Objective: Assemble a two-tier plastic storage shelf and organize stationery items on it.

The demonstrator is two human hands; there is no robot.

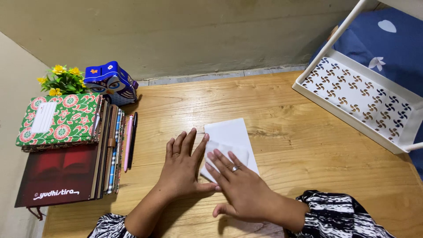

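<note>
A white sheet of paper [229,143] lies near the middle of the wooden tabletop [299,145], its near left corner folded over. The right hand [240,185] presses the fold flat, fingers spread. The left hand [183,165] rests flat just left, fingers wide, touching the paper's edge. Farther left sit stacked notebooks [61,150] and two pens [130,141]; a white tray [359,99] stands far right.

Light: we see soft, even, warm indoor brightness.
Shadows: faint ones on the pale wooden desk [286,132].
Sharpness: crisp throughout.
Edges: slight wide-angle bending.
</note>
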